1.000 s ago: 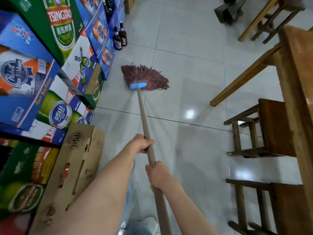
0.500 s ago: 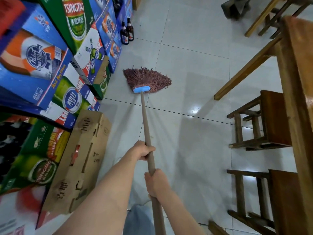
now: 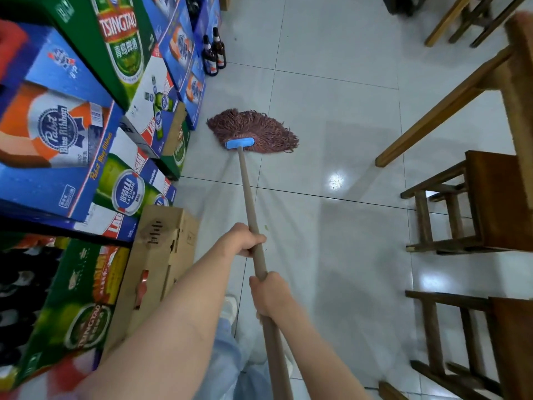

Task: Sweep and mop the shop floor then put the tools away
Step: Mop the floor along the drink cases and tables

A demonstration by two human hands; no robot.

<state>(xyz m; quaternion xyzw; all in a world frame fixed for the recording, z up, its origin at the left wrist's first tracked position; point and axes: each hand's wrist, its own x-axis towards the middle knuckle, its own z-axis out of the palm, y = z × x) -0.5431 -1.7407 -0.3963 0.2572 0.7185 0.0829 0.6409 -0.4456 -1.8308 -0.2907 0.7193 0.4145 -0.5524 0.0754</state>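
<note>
Since half a second ago the mop head has slid a little farther from the stacked beer cartons, and the two brown bottles beyond it sit lower in view as the camera tipped.

The lower end of the mop handle runs out of view at the bottom edge, behind the right forearm. The person's trouser leg and a pale shoe are only partly seen between the arms. The cartons are cut off at the left edge and blurred near the bottom corner. The wooden stools on the far side of the mop are cropped at the right edge.

The mop head is a fan of reddish-brown yarn strands, spread flat on the glossy pale tile floor, clamped in a blue plastic bar. The handle is a plain round tan pole. A brown corrugated cardboard box leans against the cartons, nearer the person than the mop head.

The left hand grips the handle with its fingers curled round it, well short of the mop head. The right hand grasps the pole just below the left, nearer the body. The mop head lies on the floor well ahead of both hands, just beside the foot of the cartons.
</note>
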